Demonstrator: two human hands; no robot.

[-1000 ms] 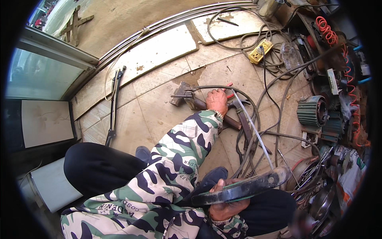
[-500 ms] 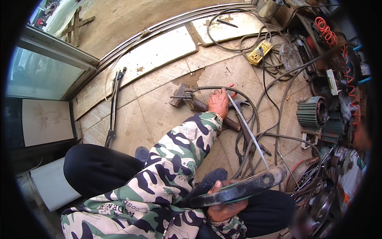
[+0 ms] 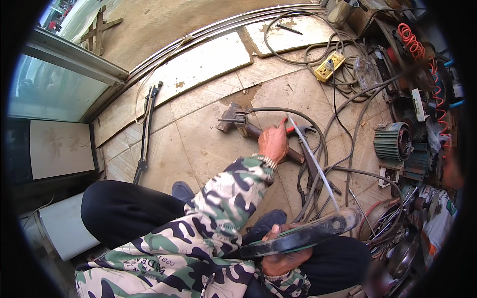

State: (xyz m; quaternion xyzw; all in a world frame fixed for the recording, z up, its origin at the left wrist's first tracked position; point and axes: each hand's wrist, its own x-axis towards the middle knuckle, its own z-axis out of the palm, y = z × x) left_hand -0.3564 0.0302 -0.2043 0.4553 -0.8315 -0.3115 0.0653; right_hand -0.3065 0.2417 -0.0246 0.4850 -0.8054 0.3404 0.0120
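Note:
Reaching over the floor, my left hand (image 3: 273, 144) is closed around a red-handled tool (image 3: 291, 129) with a grey, forked-looking head; my fingers hide part of it. Under that hand lies a heavy hammer (image 3: 254, 131), its blocky head to the left. A metal clamp (image 3: 233, 119) on a cable rests against the hammer. Near my lap, my right hand (image 3: 284, 259) grips a long black curved piece (image 3: 293, 239) with a worn, dusty end. A thin silver rod (image 3: 318, 166) slants from that end up toward the red-handled tool. I cannot tell whether the rod is joined to the black piece.
Dark cables (image 3: 325, 144) loop across the tiled floor to a yellow socket box (image 3: 329, 66). A ribbed green motor housing (image 3: 393, 141) and piled tools crowd the right. A folded black stand (image 3: 145, 131) lies left, near a pale board (image 3: 208, 64).
My left hand has shifted nearer to me and slightly left, away from the rod's far tip. The red-handled tool has turned with it. My right hand stays on the black piece.

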